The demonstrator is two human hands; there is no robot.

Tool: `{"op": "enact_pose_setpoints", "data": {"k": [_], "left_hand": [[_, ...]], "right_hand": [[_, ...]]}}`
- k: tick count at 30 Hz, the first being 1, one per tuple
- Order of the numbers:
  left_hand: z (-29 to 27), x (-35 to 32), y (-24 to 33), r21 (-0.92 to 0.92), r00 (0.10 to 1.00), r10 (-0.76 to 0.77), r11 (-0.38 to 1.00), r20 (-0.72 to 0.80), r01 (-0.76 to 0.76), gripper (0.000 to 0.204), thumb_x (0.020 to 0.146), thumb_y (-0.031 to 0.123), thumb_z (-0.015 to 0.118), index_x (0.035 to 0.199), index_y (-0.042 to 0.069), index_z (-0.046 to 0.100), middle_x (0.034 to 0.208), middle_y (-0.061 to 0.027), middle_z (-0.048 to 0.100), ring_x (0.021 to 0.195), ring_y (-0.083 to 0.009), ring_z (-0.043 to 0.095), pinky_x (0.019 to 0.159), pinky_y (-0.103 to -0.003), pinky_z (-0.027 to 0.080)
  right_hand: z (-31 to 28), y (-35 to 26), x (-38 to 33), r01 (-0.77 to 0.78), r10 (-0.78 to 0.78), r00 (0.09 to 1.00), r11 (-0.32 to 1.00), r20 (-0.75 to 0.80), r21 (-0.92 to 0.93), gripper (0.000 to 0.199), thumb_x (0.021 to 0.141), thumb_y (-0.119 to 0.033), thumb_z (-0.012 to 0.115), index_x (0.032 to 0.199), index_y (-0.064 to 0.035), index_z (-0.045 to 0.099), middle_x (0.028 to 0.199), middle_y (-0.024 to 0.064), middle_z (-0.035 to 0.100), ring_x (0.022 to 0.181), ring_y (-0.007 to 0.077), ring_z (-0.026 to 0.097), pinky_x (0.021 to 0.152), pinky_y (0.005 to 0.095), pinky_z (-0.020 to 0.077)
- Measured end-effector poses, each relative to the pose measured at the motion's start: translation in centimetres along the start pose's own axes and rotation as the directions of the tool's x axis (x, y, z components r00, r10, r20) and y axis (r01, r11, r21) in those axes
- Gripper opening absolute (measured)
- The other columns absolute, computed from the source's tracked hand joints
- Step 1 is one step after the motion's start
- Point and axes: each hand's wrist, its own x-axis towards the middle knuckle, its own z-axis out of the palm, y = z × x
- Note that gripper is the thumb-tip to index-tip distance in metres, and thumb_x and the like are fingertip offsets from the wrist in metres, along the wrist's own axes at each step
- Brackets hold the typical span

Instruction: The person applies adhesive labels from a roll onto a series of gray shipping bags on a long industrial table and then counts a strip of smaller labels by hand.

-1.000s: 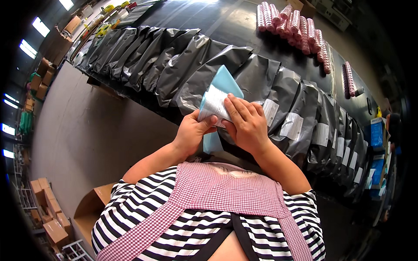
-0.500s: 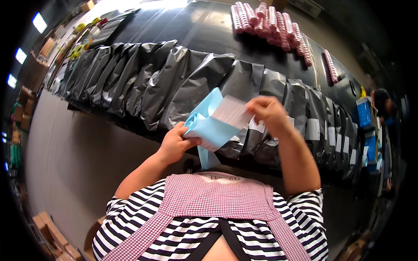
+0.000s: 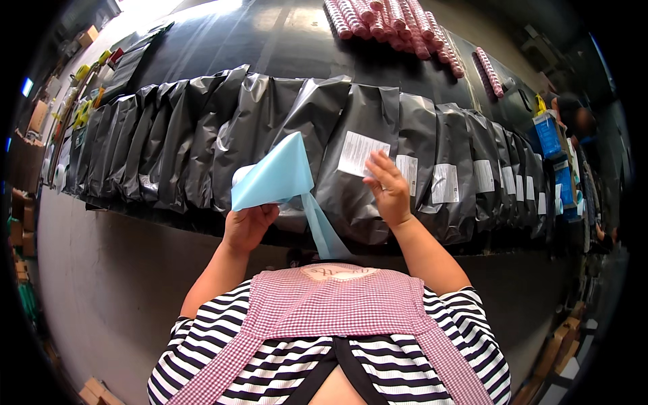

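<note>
My left hand (image 3: 248, 226) grips a stack of light blue label backing sheets (image 3: 275, 178), held up over the table edge, with a blue strip (image 3: 325, 231) hanging from it. My right hand (image 3: 387, 188) presses a white label (image 3: 361, 154) onto a grey plastic mailer bag (image 3: 359, 156) in front of me. That bag lies in a long overlapping row of grey mailer bags (image 3: 202, 142) along the near edge of the dark table (image 3: 283, 47). Bags to the right carry white labels (image 3: 445, 183); those to the left show none.
Rolls of pink wrapped items (image 3: 398, 23) lie at the table's far side. Blue boxes (image 3: 548, 135) and another person (image 3: 579, 121) are at the far right. Cardboard boxes (image 3: 27, 223) stand on the floor at left. Grey floor lies below the table edge.
My right hand peeled a white label off the blue sheets and carried it right and forward onto the grey bag. My left hand stayed holding the blue sheets.
</note>
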Motion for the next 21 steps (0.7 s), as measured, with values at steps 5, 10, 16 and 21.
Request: {"op": "enact_pose_setpoints", "data": {"k": [5,10,16,21], "left_hand": [[-0.9,0.1,0.2,-0.003,0.999,-0.028,1.000,-0.019,0.028,0.050,0.096,0.039,0.063,0.138,0.016,0.052,0.124,-0.0030,0.063,0.112,-0.0211,0.061,0.097,-0.043,0.052],[-1.9,0.2,0.1,-0.014,0.997,-0.081,0.997,-0.006,0.081,0.049,0.096,0.034,0.062,0.140,0.015,0.050,0.132,-0.0053,0.062,0.118,-0.0237,0.062,0.101,-0.046,0.051],[-1.6,0.4,0.0,-0.021,0.993,-0.102,0.995,-0.067,0.100,0.045,0.097,0.038,0.061,0.134,0.011,0.055,0.126,-0.0070,0.065,0.111,-0.0251,0.065,0.100,-0.045,0.051],[-1.6,-0.1,0.1,0.005,0.993,-0.096,0.995,-0.064,0.096,0.046,0.098,0.037,0.061,0.135,0.012,0.055,0.129,-0.0070,0.064,0.114,-0.0249,0.064,0.101,-0.044,0.051]], "right_hand": [[0.7,0.4,-1.0,0.045,-0.038,0.995,0.996,0.090,-0.076,0.035,0.080,-0.005,0.077,0.115,-0.0071,0.072,0.132,0.0139,0.062,0.129,0.0327,0.054,0.104,0.0401,0.0473],[1.1,2.0,-1.6,0.000,0.004,0.986,1.000,0.164,-0.023,0.036,0.080,-0.008,0.077,0.115,-0.0084,0.072,0.134,0.0133,0.061,0.131,0.0324,0.053,0.106,0.0403,0.0461],[0.1,1.7,-1.4,-0.057,0.120,0.915,0.984,0.384,-0.170,0.045,0.082,-0.024,0.076,0.124,-0.0103,0.067,0.138,0.0140,0.058,0.133,0.0280,0.050,0.113,0.0426,0.0370],[-3.4,-5.6,2.6,-0.157,0.610,0.377,0.784,0.697,-0.601,0.041,0.092,-0.031,0.064,0.125,-0.0059,0.065,0.115,0.0117,0.070,0.112,0.0302,0.063,0.108,0.0446,0.0387]]}}
